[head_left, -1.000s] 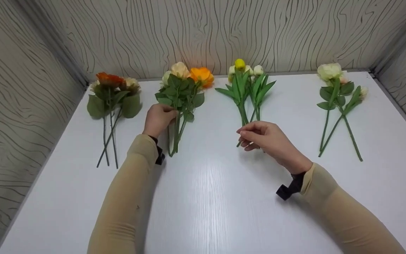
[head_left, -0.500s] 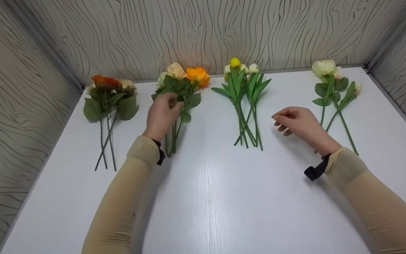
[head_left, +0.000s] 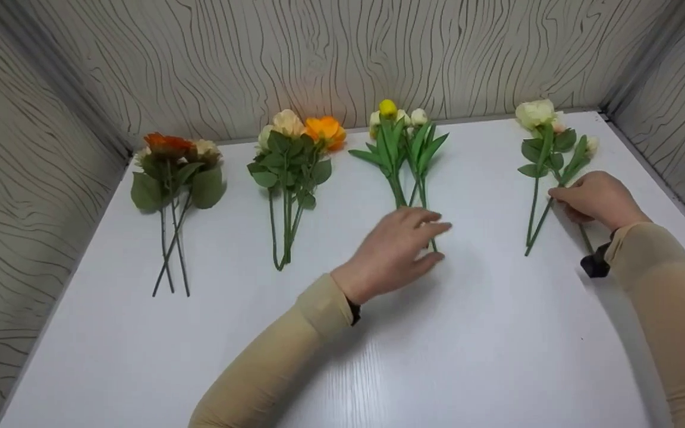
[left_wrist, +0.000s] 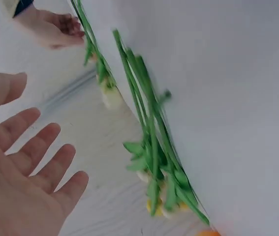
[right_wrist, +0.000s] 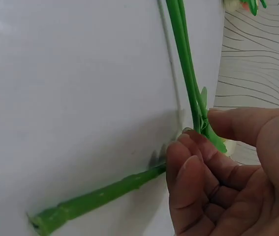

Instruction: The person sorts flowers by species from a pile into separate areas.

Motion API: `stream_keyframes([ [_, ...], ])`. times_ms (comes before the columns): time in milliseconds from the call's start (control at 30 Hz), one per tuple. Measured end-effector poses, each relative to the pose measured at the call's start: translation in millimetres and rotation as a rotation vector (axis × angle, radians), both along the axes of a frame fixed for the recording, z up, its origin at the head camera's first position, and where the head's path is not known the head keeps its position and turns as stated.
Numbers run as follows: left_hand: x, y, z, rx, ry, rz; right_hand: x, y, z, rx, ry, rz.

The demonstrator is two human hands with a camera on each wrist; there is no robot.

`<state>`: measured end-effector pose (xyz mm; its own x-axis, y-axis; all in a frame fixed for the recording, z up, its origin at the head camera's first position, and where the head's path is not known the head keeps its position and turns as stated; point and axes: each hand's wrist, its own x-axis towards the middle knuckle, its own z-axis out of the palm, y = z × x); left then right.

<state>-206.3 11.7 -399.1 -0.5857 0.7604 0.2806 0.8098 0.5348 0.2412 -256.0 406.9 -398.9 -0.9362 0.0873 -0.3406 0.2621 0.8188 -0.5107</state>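
On the right of the head view lies a small bunch of flowers with a large cream bloom [head_left: 536,113] and a slim cream tulip. My right hand [head_left: 601,199] has its thumb and index finger on a green flower stem [right_wrist: 184,64] there, one on each side, the other fingers curled. A second thick stem [right_wrist: 100,196] runs under those fingers in the right wrist view. My left hand [head_left: 390,252] hovers with fingers spread over the lower stems of a tulip bunch [head_left: 402,148], hiding part of them. In the left wrist view its palm faces the camera, holding nothing.
Left of the tulips lies a bunch with peach and orange blooms [head_left: 324,132], its stems fanning downward. Farther left is a rust-orange and cream bunch [head_left: 167,144] with crossed stems. All rest on a white table [head_left: 467,356] against a wood-patterned back wall [head_left: 330,53].
My left hand has left the peach-and-orange bunch and moved right to the tulips, fingers spreading. My right hand has gone from the tulips to the stems of the rightmost bunch.
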Motion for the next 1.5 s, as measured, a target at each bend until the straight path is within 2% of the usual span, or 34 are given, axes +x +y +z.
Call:
stream_keyframes([
  [133, 19.9, 24.8, -5.1, -0.086, 0.026, -0.101, -5.2, 0.7, -2.2, -0.015, -0.016, -0.019],
  [300, 29.7, 39.9, -11.4, -0.121, 0.030, -0.136, -11.8, -3.8, -3.2, -0.028, -0.002, -0.032],
  [467, 28.5, 41.1, -14.8, -0.078, 0.046, -0.148, -14.2, -3.9, -2.5, -0.053, -0.001, -0.063],
  [567, 25.6, 39.3, -14.9, -0.049, 0.029, -0.145, -13.2, -1.1, -1.5, -0.068, 0.015, -0.085],
  [700, 20.9, 35.0, -13.1, -0.001, -0.032, -0.113, -9.4, 1.4, 2.4, -0.078, 0.070, -0.111],
  [833, 16.6, 29.1, -7.6, 0.086, -0.103, -0.045, -5.6, -2.0, 11.0, -0.115, 0.139, -0.156],
  [933, 13.4, 22.9, -3.0, 0.195, -0.190, 0.029, -6.1, -16.5, 16.9, -0.191, 0.185, -0.187],
  [1000, 10.9, 18.6, -0.7, 0.284, -0.281, 0.078, -6.6, -33.5, 18.2, -0.271, 0.219, -0.200],
  [1167, 2.5, 8.8, 2.6, 0.509, -0.592, 0.155, -2.4, -93.2, 16.3, -0.535, 0.304, -0.153],
  [1267, -2.8, 3.3, 3.4, 0.593, -0.747, 0.187, 1.7, -131.5, 15.8, -0.696, 0.341, -0.091],
  [1367, -7.7, -1.1, 2.7, 0.651, -0.842, 0.205, 5.6, -161.3, 15.1, -0.835, 0.376, -0.025],
  [1500, -11.6, -3.6, 0.8, 0.730, -0.927, 0.194, 11.7, -183.2, 13.7, -0.963, 0.411, 0.028],
])
